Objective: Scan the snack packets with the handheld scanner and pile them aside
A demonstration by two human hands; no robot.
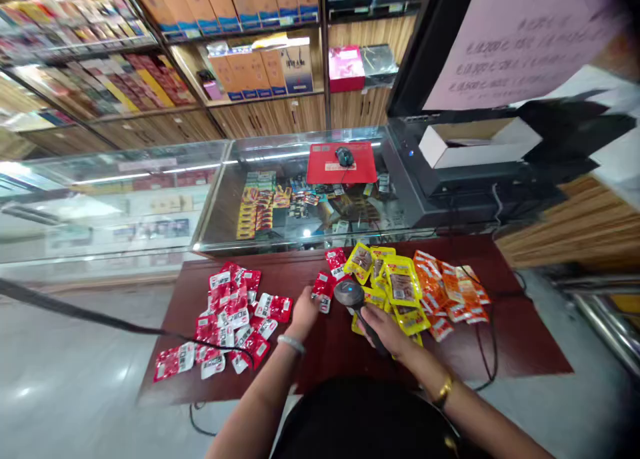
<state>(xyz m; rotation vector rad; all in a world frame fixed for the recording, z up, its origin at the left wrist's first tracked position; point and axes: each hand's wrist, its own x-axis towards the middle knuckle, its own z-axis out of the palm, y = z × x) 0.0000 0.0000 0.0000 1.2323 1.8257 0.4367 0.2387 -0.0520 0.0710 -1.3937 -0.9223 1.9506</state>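
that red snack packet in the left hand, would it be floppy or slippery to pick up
Probably floppy: the red packet looks thin and flat, pinched at its edge by the left hand. Likely light, since it is small like those in the red pile. Its glossy wrapper may slide on the dark table.

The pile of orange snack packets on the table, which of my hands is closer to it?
Right. The right hand, holding the barcode scanner, is just left of the orange snack packets. The left hand is farther left, holding a red packet.
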